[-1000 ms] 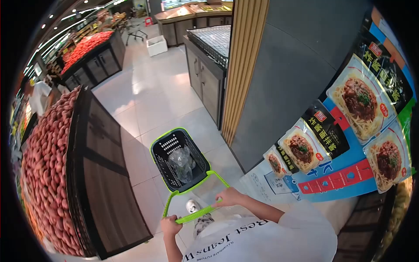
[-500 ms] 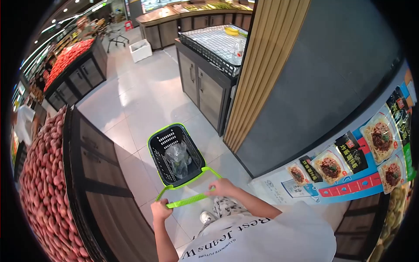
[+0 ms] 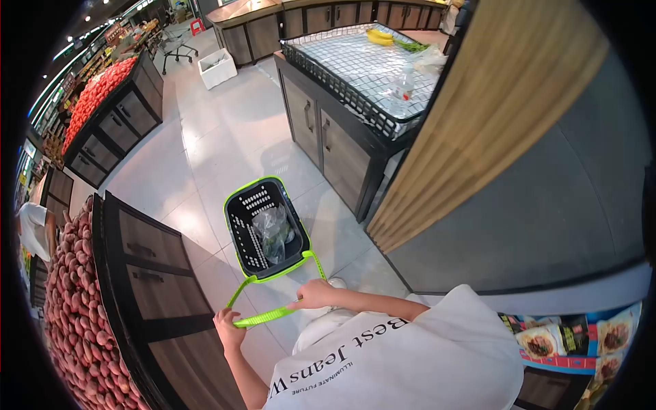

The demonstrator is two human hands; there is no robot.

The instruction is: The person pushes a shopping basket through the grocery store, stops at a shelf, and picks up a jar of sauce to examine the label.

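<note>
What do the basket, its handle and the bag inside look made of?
The basket looks like moulded plastic: matte black perforated walls, lime-green rim. The handle seems the same green plastic, a rigid loop. The bag is probably thin clear film, crinkled and glossy.

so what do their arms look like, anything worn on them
Bare as far as they show: the left forearm and right forearm carry no watch, band or glove. The right one comes out of the short sleeve of a white t-shirt, which has dark lettering reading Best Jeans across the front.
</note>
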